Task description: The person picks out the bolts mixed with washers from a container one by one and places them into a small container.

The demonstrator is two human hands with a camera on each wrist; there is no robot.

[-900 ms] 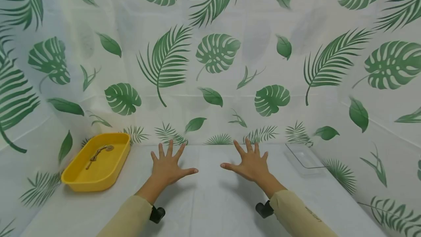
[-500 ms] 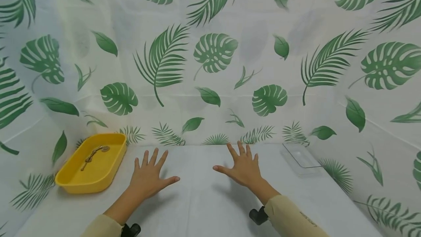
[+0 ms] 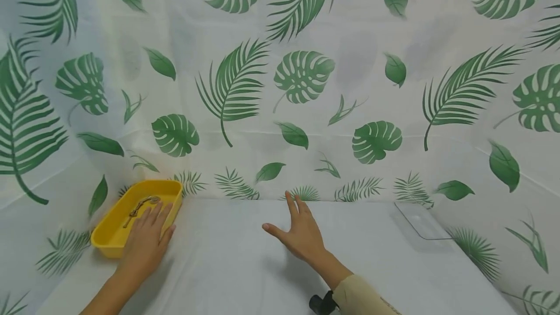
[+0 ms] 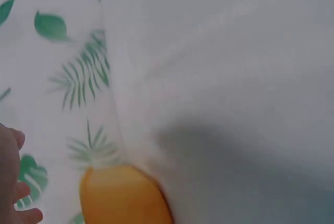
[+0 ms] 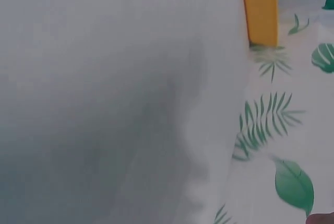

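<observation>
On the left of the head view stands a yellow tray point(image 3: 105, 241), with a knotted, rope-like tan thing point(image 3: 136, 210) lying in it. My left hand point(image 3: 146, 243) overlaps the tray's near right side in this view, its fingers stretched forward over the rim and nothing in its grasp. Over the middle of the white table my right hand point(image 3: 302, 234) is held up, thumb spread, fingers extended, holding nothing. In the left wrist view the tray's end point(image 4: 125, 195) shows below, with some fingertips point(image 4: 31, 215) at the left edge.
A clear plastic container point(image 3: 422, 225) sits at the table's back right. The white table point(image 3: 227, 266) meets a leaf-printed cloth wall point(image 3: 253, 145) behind and at both sides. A black wrist mount point(image 3: 323, 303) is under the right forearm.
My left hand has moved left from mid-table to the yellow tray. My right hand has shifted a little left. The tray and the container stay in place; the head view has swung slightly.
</observation>
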